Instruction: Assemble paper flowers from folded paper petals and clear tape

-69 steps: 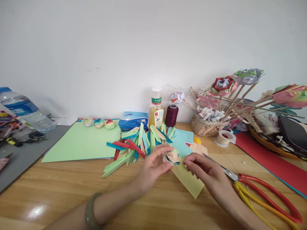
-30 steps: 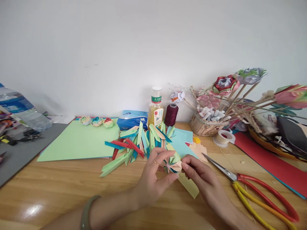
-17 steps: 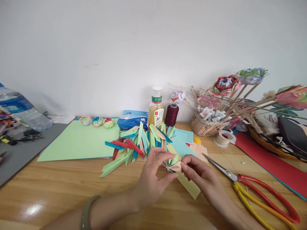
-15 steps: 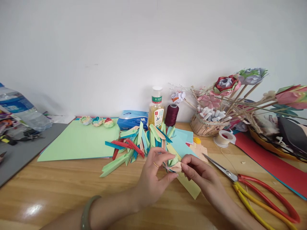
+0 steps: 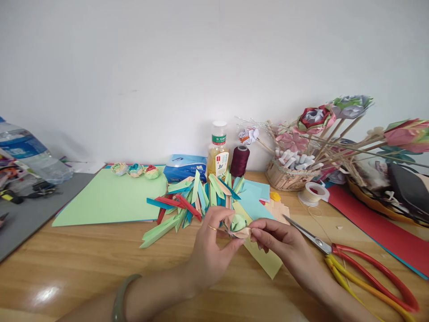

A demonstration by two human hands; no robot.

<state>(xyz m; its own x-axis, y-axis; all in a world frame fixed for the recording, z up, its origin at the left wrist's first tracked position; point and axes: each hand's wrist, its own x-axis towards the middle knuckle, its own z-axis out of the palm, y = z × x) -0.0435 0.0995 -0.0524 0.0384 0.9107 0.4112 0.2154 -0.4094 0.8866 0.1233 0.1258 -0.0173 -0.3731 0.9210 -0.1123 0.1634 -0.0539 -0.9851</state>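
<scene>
Between my hands, above the table, is a small folded paper flower (image 5: 238, 223) with a pale green middle and peach outer petals. My left hand (image 5: 214, 250) holds it from the left, thumb below and fingers curled around its far side. The thumb and forefinger of my right hand (image 5: 281, 239) pinch a peach petal at its right edge. Under and behind the hands lies a yellow paper strip (image 5: 264, 259). Just beyond is a heap of folded paper strips (image 5: 187, 201) in green, red, blue and peach.
Large scissors (image 5: 335, 250) with red and yellow handles lie at right, near a thread spool (image 5: 313, 193). Three paper flowers (image 5: 135, 170) rest on green sheets (image 5: 110, 197). Along the wall stand a tissue pack (image 5: 186, 167), a bottle (image 5: 218, 150), maroon thread (image 5: 240, 161) and a basket (image 5: 290, 179).
The paper flower has tilted so its green middle faces me more, and it has shifted slightly left. My right hand has moved a little left with it.
</scene>
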